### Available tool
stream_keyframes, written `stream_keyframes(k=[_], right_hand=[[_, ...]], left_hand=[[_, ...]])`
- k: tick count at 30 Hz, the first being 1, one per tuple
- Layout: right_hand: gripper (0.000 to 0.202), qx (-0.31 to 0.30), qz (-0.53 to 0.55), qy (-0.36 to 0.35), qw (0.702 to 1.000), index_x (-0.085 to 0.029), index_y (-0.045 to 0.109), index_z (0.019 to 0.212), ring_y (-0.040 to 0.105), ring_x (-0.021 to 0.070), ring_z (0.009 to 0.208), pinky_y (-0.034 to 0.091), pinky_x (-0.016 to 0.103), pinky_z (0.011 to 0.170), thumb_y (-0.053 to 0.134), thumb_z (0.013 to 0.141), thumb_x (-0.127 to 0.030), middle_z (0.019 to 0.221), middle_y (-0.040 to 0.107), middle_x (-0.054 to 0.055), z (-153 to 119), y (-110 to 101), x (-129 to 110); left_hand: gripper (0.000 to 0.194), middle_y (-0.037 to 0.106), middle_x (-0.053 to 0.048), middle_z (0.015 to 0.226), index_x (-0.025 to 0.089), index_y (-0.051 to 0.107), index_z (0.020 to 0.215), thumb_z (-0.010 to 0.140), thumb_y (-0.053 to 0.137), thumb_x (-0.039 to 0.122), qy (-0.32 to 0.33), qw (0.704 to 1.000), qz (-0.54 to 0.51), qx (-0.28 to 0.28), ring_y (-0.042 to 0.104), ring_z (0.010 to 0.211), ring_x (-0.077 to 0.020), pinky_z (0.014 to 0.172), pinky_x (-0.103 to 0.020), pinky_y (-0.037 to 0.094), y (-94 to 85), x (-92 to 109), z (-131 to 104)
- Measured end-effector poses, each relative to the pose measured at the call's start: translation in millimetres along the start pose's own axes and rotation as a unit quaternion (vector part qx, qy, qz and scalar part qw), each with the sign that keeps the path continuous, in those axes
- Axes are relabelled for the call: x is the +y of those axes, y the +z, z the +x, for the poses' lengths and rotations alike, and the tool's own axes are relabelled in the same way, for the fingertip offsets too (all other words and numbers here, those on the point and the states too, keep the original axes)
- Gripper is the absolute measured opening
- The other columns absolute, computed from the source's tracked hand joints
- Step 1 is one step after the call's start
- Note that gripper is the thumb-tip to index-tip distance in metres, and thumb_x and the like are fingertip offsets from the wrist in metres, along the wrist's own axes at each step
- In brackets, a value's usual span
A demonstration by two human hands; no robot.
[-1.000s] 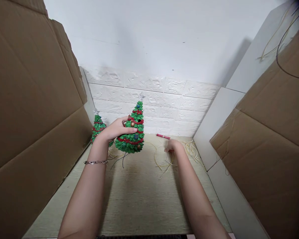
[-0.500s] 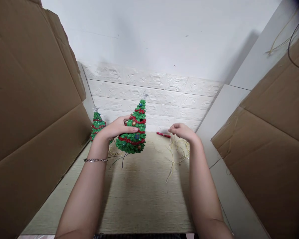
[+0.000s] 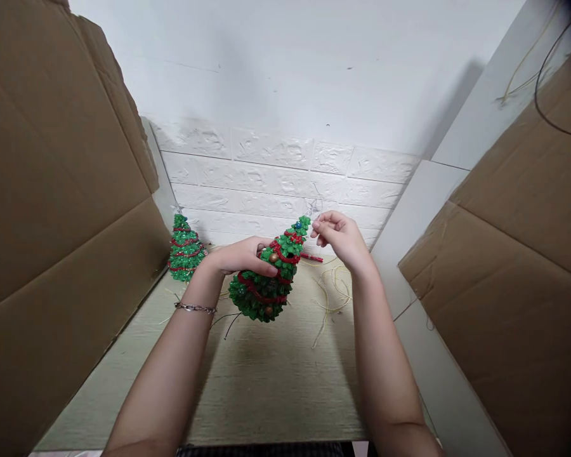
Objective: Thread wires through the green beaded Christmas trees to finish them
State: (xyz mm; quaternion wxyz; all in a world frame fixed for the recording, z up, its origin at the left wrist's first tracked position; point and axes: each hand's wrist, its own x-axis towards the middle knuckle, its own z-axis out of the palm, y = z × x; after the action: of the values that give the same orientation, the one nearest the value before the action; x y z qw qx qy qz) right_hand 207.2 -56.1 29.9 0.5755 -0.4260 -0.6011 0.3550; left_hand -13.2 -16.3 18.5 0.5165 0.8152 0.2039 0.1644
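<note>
My left hand (image 3: 242,256) is clamped on the Christmas tree (image 3: 261,297), tilted mid-frame over the tabletop (image 3: 266,387); my right hand (image 3: 341,240), curled, hovers just beside its star (image 3: 313,208); whether it grips anything, I can't tell; another tree (image 3: 184,252) stands centre-left.

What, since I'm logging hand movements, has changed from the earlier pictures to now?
The held Christmas tree tilted further right. The right hand rose from the yellowish string on the tabletop to beside that tree's clear star; the string's loops shifted. Unchanged: the left hand's grip, the second Christmas tree, the red pen.
</note>
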Motion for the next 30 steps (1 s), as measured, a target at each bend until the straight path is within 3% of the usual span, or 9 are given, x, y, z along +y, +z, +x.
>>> stream_keyframes(k=[6, 15, 19, 22, 24, 26, 28, 30], right_hand=[[0.027, -0.029, 0.065, 0.004, 0.997, -0.018, 0.054, 0.069, 0.056, 0.0065, 0.053, 0.045, 0.019, 0.053, 0.070, 0.064, -0.039, 0.058, 0.062, -0.003, -1, 11, 1], [0.031, -0.071, 0.139, 0.076, 0.985, -0.018, 0.055, 0.074, 0.062, 0.0074, 0.059, 0.048, 0.018, 0.056, 0.072, 0.061, -0.041, 0.070, 0.068, 0.000, 2, 3, 8], [0.027, -0.096, 0.081, 0.115, 0.985, -0.017, 0.057, 0.072, 0.060, 0.0072, 0.058, 0.044, 0.017, 0.051, 0.070, 0.064, -0.039, 0.074, 0.068, 0.002, 5, 3, 16], [0.033, -0.140, -0.055, 0.155, 0.976, -0.014, 0.059, 0.065, 0.056, 0.0095, 0.053, 0.041, 0.022, 0.051, 0.062, 0.071, -0.047, 0.064, 0.064, 0.005, 5, 0, 19], [0.042, -0.093, -0.199, 0.154, 0.963, -0.014, 0.058, 0.061, 0.053, 0.0129, 0.053, 0.040, 0.026, 0.054, 0.055, 0.074, -0.053, 0.056, 0.059, 0.005, 3, -4, 18], [0.043, 0.035, -0.318, 0.118, 0.940, -0.013, 0.060, 0.071, 0.054, 0.0168, 0.059, 0.041, 0.030, 0.058, 0.054, 0.074, -0.055, 0.059, 0.058, 0.005, 1, -8, 13], [0.044, 0.159, -0.370, 0.046, 0.914, -0.013, 0.061, 0.095, 0.056, 0.0201, 0.071, 0.042, 0.033, 0.067, 0.057, 0.073, -0.051, 0.076, 0.061, 0.007, 0, -10, 8], [0.049, 0.210, -0.381, -0.039, 0.900, -0.016, 0.056, 0.113, 0.055, 0.0222, 0.087, 0.042, 0.037, 0.078, 0.059, 0.073, -0.044, 0.095, 0.059, 0.010, -1, -7, 3]], left_hand=[[0.040, 0.067, -0.004, 0.087, 0.013, 0.063, 0.084, 0.052, 0.076, 0.034, 0.000, 0.999, -0.034, 0.018, 0.059, 0.077, -0.0178, 0.072, -0.029, 0.047, 0.9, -4, 2], [0.080, 0.067, -0.013, 0.095, 0.010, 0.058, 0.111, 0.044, 0.080, 0.048, 0.076, 0.979, -0.159, 0.102, 0.062, 0.082, -0.0236, 0.070, -0.031, 0.048, -4.9, -15, -4], [0.088, 0.066, -0.014, 0.098, 0.010, 0.054, 0.116, 0.044, 0.078, 0.053, 0.107, 0.968, -0.188, 0.123, 0.062, 0.090, -0.0274, 0.074, -0.034, 0.049, -0.8, -9, -6], [0.085, 0.067, -0.014, 0.097, 0.010, 0.056, 0.113, 0.043, 0.079, 0.052, 0.114, 0.967, -0.186, 0.129, 0.062, 0.090, -0.0273, 0.076, -0.034, 0.049, -0.6, -8, -8], [0.080, 0.067, -0.013, 0.094, 0.010, 0.058, 0.109, 0.042, 0.080, 0.049, 0.096, 0.973, -0.173, 0.114, 0.063, 0.085, -0.0260, 0.074, -0.033, 0.050, -2.4, -9, -8], [0.073, 0.068, -0.012, 0.088, 0.009, 0.060, 0.102, 0.043, 0.081, 0.046, 0.068, 0.981, -0.159, 0.091, 0.063, 0.079, -0.0241, 0.070, -0.033, 0.050, -4.3, -10, -7], [0.067, 0.067, -0.010, 0.081, 0.009, 0.061, 0.095, 0.042, 0.081, 0.044, 0.047, 0.986, -0.143, 0.073, 0.062, 0.073, -0.0222, 0.068, -0.032, 0.050, -4.7, -11, -5], [0.063, 0.067, -0.008, 0.079, 0.010, 0.061, 0.091, 0.042, 0.081, 0.043, 0.040, 0.989, -0.131, 0.059, 0.062, 0.073, -0.0213, 0.068, -0.032, 0.050, -3.2, -10, -3]])
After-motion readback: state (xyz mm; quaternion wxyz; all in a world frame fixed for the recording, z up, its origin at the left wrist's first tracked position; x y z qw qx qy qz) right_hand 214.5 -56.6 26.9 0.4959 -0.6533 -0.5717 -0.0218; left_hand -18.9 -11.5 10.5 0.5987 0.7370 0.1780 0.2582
